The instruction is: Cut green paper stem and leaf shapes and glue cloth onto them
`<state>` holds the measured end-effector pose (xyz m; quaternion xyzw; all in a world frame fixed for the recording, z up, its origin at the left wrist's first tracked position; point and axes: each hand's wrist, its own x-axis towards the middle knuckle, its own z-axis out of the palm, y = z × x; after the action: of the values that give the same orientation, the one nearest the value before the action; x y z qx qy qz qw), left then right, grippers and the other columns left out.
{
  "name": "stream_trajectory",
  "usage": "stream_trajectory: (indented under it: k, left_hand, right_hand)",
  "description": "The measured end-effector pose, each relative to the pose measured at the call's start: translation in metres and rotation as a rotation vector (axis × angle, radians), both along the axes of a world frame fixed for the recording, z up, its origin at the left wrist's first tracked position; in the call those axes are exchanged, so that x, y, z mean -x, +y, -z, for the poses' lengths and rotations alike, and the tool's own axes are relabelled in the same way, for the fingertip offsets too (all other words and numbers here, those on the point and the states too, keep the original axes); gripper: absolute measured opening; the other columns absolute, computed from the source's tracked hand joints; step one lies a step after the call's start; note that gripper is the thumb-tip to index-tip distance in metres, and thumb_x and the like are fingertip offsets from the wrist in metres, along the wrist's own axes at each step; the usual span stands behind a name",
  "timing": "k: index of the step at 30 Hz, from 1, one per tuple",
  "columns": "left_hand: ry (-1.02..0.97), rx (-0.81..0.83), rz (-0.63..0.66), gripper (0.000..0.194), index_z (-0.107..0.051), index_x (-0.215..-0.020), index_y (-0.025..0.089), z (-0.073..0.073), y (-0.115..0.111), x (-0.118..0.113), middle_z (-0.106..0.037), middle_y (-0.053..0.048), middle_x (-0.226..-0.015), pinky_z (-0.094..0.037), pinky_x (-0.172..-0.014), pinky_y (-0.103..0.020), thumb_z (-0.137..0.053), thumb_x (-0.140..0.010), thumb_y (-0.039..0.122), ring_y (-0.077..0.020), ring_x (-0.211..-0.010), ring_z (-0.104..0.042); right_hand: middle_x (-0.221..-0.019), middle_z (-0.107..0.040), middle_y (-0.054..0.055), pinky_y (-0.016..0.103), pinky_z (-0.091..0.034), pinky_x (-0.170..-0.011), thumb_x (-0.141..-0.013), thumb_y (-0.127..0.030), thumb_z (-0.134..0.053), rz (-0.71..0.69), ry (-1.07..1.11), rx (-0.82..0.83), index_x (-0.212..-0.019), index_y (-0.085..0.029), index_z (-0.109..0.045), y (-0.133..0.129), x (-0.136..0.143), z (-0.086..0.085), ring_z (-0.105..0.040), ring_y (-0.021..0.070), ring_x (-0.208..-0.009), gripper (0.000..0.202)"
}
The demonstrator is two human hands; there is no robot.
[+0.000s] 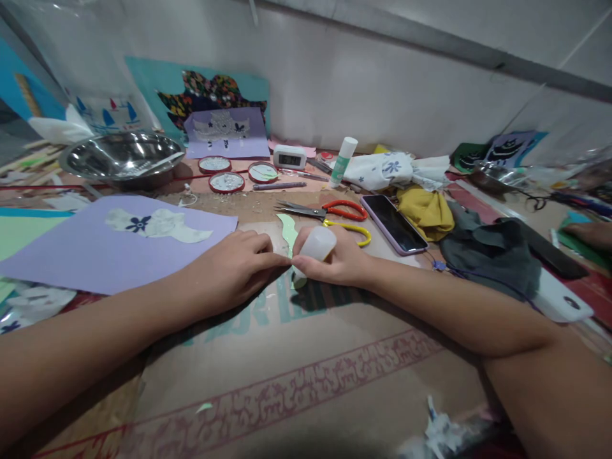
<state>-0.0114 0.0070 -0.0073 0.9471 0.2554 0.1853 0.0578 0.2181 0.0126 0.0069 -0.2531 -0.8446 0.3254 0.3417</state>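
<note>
My right hand [337,258] is wrapped round a white glue stick [319,243], tilted with its lower end at a pale green paper strip [287,233]. The strip lies on the printed brown board [229,363]. My left hand [246,261] rests on the board, its index finger stretched out to the strip beside my right fingertips; its other fingers are curled. Left of it lies a purple sheet [100,245] with a white patterned cloth shape [160,226] on it. Scissors [310,210] with red and yellow handles lie open just behind my hands.
Behind stand a metal bowl [122,156], red-rimmed dishes [226,182], a small clock [289,157] and an upright glue stick [343,162]. A phone [394,224], yellow cloth [425,213] and dark cloth [492,252] lie right. Another person's hand [590,234] is at the far right.
</note>
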Motion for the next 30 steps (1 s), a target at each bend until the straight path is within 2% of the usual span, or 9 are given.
stream_trajectory:
  k: [5,10,14,19,25,30]
  left_hand:
    - [-0.003,0.011,0.008,0.033,-0.072,-0.109,0.022,-0.0006,-0.0005,-0.0001,-0.060,-0.006,-0.081,-0.035,-0.063,-0.032,-0.041,-0.104,0.032,-0.0194,-0.070,-0.052]
    - [-0.001,0.002,0.001,0.031,-0.072,-0.105,0.022,-0.0004,-0.0004,-0.0005,-0.060,-0.006,-0.081,-0.036,-0.063,-0.032,-0.043,-0.104,0.031,-0.0194,-0.072,-0.052]
    - [-0.015,-0.017,0.001,0.033,-0.073,-0.099,0.021,0.0006,-0.0004,-0.0006,-0.060,-0.006,-0.079,-0.036,-0.062,-0.031,-0.042,-0.104,0.031,-0.0187,-0.070,-0.052]
    - [-0.009,-0.006,0.008,0.031,-0.073,-0.104,0.022,0.0006,0.0000,-0.0001,-0.060,-0.006,-0.080,-0.036,-0.063,-0.032,-0.043,-0.104,0.031,-0.0200,-0.071,-0.052]
    - [-0.010,-0.019,0.011,0.032,-0.073,-0.105,0.020,0.0011,0.0001,0.0001,-0.059,-0.006,-0.080,-0.036,-0.062,-0.032,-0.042,-0.104,0.030,-0.0199,-0.071,-0.051]
    - [-0.007,-0.002,0.007,0.029,-0.071,-0.113,0.024,0.0008,0.0001,0.0008,-0.061,-0.005,-0.082,-0.036,-0.063,-0.032,-0.045,-0.103,0.029,-0.0186,-0.073,-0.051]
  right_hand:
    - [-0.057,-0.055,-0.003,0.021,-0.038,-0.050,-0.087,-0.035,-0.061,-0.033,-0.010,0.037,-0.070,-0.017,-0.057,-0.0002,0.0002,-0.0012,-0.049,0.0100,-0.053,0.026]
    - [-0.059,-0.055,-0.003,0.021,-0.038,-0.051,-0.086,-0.034,-0.064,0.033,0.009,0.012,-0.073,-0.016,-0.059,-0.0006,-0.0008,-0.0002,-0.049,0.0098,-0.053,0.023]
    - [-0.057,-0.056,-0.003,0.021,-0.039,-0.051,-0.085,-0.033,-0.065,-0.034,-0.005,0.061,-0.074,-0.016,-0.060,-0.0018,-0.0007,-0.0010,-0.049,0.0094,-0.052,0.021]
    - [-0.058,-0.054,-0.003,0.021,-0.037,-0.050,-0.087,-0.034,-0.063,-0.001,0.013,0.026,-0.073,-0.016,-0.057,-0.0011,-0.0008,-0.0002,-0.049,0.0096,-0.052,0.023]
    - [-0.058,-0.056,-0.003,0.021,-0.037,-0.050,-0.086,-0.036,-0.063,-0.046,-0.035,0.051,-0.072,-0.017,-0.057,-0.0020,-0.0003,-0.0013,-0.049,0.0099,-0.053,0.025]
    - [-0.057,-0.050,-0.004,0.022,-0.035,-0.051,-0.086,-0.036,-0.061,0.067,-0.009,0.009,-0.066,-0.018,-0.053,0.0003,-0.0010,-0.0002,-0.046,0.0094,-0.054,0.028]
